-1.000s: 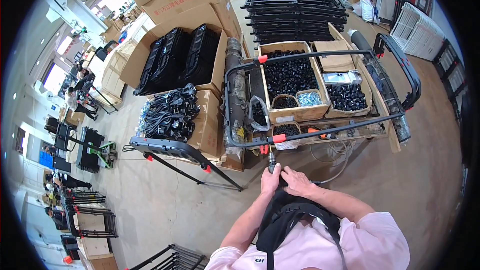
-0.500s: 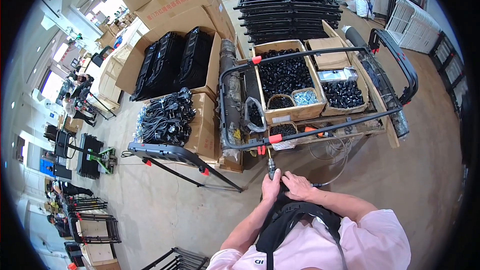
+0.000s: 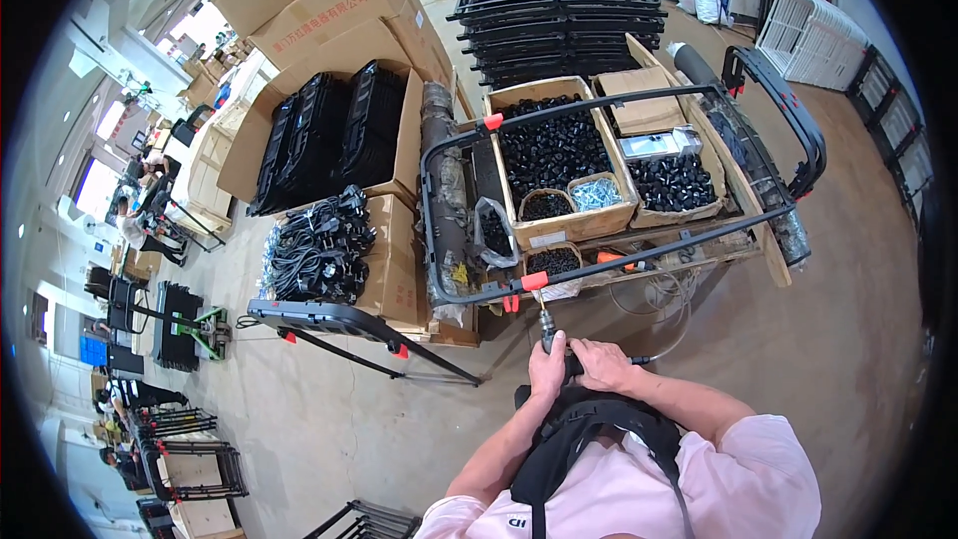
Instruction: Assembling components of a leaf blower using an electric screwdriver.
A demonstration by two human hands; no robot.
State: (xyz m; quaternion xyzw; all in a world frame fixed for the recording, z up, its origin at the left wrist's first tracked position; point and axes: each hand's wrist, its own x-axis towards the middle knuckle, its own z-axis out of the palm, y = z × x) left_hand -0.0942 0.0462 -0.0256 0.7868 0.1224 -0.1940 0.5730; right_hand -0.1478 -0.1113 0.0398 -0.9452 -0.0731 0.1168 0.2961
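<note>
Both my hands are closed on a dark drill [image 3: 548, 327] with a metal chuck, held in front of my body. My left hand [image 3: 547, 369] wraps its front part behind the chuck. Beside it, my right hand [image 3: 602, 366] grips the rear, where a hose [image 3: 674, 341] joins. The drill's thin bit points away from me and reaches a red piece [image 3: 535, 280] on the near bar of a black tubular frame [image 3: 654, 252]; whether they touch I cannot tell. The frame lies across the bench, with small red tabs [image 3: 511, 304] hanging just left of the bit.
Inside the frame, a wooden box [image 3: 579, 230] holds black plastic parts and screws. A carton [image 3: 689, 215] of black parts stands to its right. Black cables [image 3: 317, 250] and a black panel frame [image 3: 329, 316] are at left. Stacked black frames [image 3: 559, 15] stand behind.
The bit has moved slightly right relative to the frame and now lines up with the red piece. My grip stays the same. The surroundings have shifted left in the view.
</note>
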